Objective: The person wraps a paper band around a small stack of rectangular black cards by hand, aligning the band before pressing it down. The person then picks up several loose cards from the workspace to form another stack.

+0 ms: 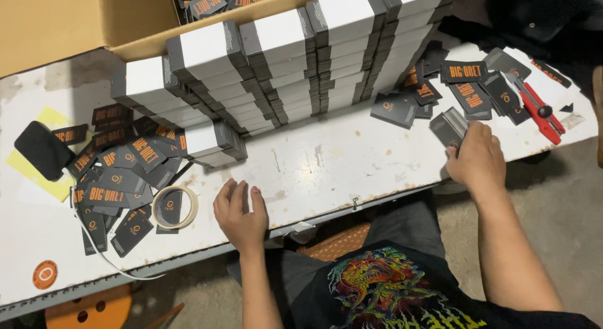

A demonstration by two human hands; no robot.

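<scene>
light: even, from overhead, fairly bright on the white table [326,159]; no hard glare. soft short shadows under the stacked white boxes [282,59] and beside the left hand [240,216]. top right corner and floor fall off dark. focus mostly sharp; slight motion blur at the right hand [476,158]. mild wide-angle bowing at edges.

table [326,159]: scuffed white paint | tags [125,159]: matt dark card | boxes [276,53]: smooth white-grey card
</scene>
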